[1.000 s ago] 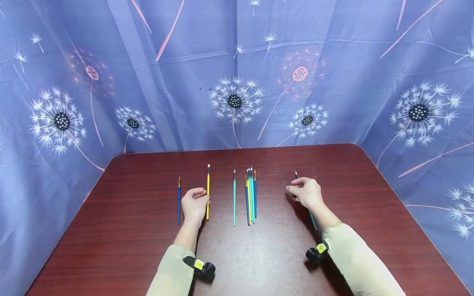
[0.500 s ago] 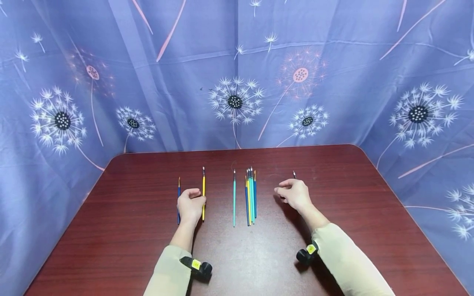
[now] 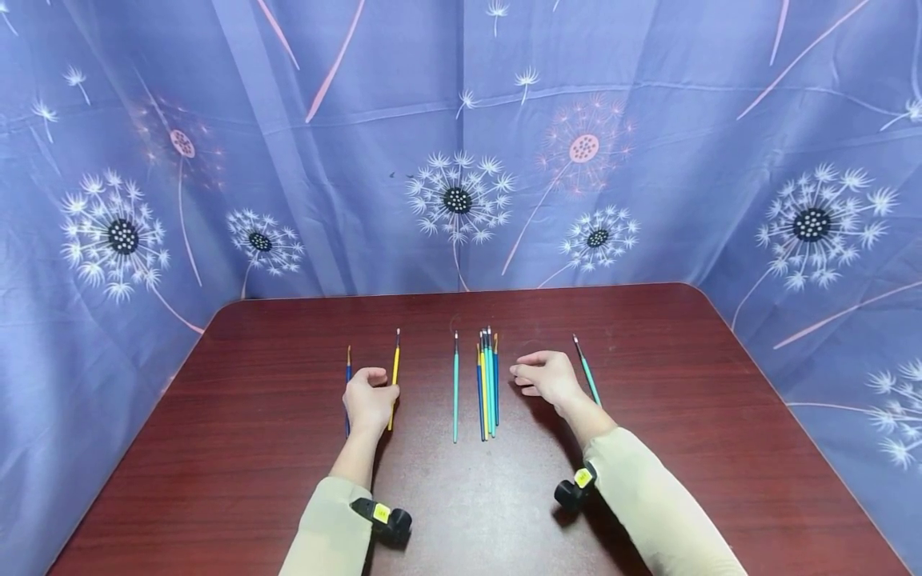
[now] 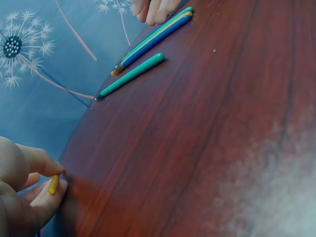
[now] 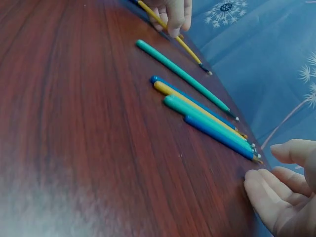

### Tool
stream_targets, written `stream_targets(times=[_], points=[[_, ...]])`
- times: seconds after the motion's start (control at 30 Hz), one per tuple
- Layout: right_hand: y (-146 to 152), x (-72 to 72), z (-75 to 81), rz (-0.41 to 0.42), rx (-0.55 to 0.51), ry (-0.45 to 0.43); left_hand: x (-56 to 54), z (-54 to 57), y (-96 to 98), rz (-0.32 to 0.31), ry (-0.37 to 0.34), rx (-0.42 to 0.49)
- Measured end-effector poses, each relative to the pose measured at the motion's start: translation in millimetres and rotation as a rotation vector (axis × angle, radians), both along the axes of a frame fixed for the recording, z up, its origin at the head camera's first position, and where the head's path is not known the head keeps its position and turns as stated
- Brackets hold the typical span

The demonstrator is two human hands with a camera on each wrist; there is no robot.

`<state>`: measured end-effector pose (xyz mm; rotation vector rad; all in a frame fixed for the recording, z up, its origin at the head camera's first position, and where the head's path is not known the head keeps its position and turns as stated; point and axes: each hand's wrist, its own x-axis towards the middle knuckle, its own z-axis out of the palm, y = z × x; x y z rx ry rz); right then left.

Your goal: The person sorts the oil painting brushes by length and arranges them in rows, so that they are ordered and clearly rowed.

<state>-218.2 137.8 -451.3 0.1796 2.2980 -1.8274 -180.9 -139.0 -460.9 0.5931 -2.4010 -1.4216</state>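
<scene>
My left hand [image 3: 370,402] pinches a yellow paintbrush [image 3: 396,362] between thumb and fingers. In the left wrist view the rounded end of its handle [image 4: 53,185] pokes out from the grip. Just left of that hand lies a dark blue paintbrush [image 3: 349,371], partly covered by it. My right hand [image 3: 551,378] holds nothing; thumb and fingers are apart in the right wrist view. It hovers between a cluster of blue, yellow and teal paintbrushes [image 3: 487,392] and a slanted teal paintbrush [image 3: 587,374], whose lower end the arm hides.
A single teal paintbrush [image 3: 456,388] lies between the left hand and the cluster. All of this is on a dark red wooden table [image 3: 252,448]. A blue dandelion-print curtain [image 3: 346,160] hangs behind the table and along both sides.
My left hand has shifted slightly left, bringing the yellow paintbrush along closer to the blue one. My right hand has moved left, away from the slanted teal paintbrush and closer to the cluster.
</scene>
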Motion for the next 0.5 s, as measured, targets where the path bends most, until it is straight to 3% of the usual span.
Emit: stream_targets(times=[0.2, 0.5], points=[[-10.6, -5.0, -0.6, -0.026, -0.025, -0.026, -1.2, -0.7, -0.4, -0.022, -0.004, -0.069], [-20.3, -13.8, -3.7, -0.085, -0.026, -0.075, -1.7, 0.3, 0.2, -0.050, -0.044, -0.099]])
